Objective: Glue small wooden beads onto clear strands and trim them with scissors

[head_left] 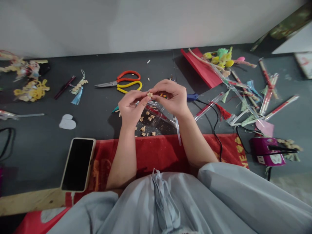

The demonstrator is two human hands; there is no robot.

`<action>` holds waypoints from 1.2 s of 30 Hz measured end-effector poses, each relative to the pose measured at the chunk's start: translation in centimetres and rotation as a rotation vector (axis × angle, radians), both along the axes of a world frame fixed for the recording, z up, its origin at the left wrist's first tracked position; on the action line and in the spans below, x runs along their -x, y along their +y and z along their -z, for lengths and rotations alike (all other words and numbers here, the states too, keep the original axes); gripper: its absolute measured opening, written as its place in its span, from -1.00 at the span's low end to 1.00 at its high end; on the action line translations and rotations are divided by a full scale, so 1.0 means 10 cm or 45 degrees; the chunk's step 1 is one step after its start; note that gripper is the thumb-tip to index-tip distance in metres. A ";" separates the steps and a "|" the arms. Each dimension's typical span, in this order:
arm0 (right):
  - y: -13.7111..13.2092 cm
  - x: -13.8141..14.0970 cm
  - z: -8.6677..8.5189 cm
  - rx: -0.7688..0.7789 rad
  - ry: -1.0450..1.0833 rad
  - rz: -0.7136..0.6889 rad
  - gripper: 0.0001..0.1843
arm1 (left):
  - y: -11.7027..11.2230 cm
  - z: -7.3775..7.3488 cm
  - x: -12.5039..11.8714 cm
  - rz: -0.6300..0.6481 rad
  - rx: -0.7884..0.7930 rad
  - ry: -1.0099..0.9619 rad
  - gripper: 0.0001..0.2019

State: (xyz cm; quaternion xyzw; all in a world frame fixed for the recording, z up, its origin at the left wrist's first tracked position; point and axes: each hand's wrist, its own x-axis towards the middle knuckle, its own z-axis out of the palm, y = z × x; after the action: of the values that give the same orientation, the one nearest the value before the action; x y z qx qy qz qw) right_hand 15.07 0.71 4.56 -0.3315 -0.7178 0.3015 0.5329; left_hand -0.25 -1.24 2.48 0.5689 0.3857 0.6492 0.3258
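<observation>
My left hand (133,105) and my right hand (170,97) meet above the dark table (44,143), fingers curled in a pinch. Between their fingertips is a small tan bead (149,94); both hands touch it. Under the hands lies a clear plastic bag (156,122) with several more tan beads (146,125) spilled on and around it. A few small coloured beads (163,95) show by my right fingers.
Scissors with orange and yellow handles (123,83) lie behind the hands. A phone (78,164) rests at the near left on a red cloth (158,149). Tassels, straws and red paper (198,66) crowd the right; a purple device (266,151) with cables sits near right.
</observation>
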 end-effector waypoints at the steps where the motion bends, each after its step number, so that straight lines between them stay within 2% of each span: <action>1: 0.00 0.01 0.00 -0.020 -0.042 0.019 -0.91 | 0.00 0.01 0.00 0.000 0.030 -0.018 -0.86; 7: -0.04 0.05 -0.03 -0.060 -0.120 0.075 -0.83 | 0.04 0.05 -0.03 0.019 0.302 -0.225 -0.73; 12: -0.06 0.04 -0.07 -0.001 -0.006 0.146 -0.86 | 0.04 0.03 -0.01 0.179 0.567 -0.417 -0.65; 16: -0.06 0.03 -0.09 0.019 -0.038 0.140 -0.85 | 0.04 0.02 0.01 0.277 0.549 -0.423 -0.67; 22: -0.07 0.03 -0.11 -0.027 -0.173 0.126 -0.82 | 0.05 0.06 0.02 0.274 0.531 -0.342 -0.62; 30: -0.05 0.00 -0.11 -0.083 -0.239 0.076 -0.83 | 0.04 0.02 0.00 0.408 0.579 -0.440 -0.65; 36: -0.05 -0.03 -0.15 -0.124 -0.295 0.067 -0.77 | 0.01 -0.01 0.00 0.438 0.656 -0.483 -0.69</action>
State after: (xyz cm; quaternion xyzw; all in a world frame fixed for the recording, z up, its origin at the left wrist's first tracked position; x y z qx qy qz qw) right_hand 15.33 0.23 6.08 -0.3564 -0.7795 0.2118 0.4696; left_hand -0.27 -1.10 2.63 0.3942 0.3680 0.5604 0.6286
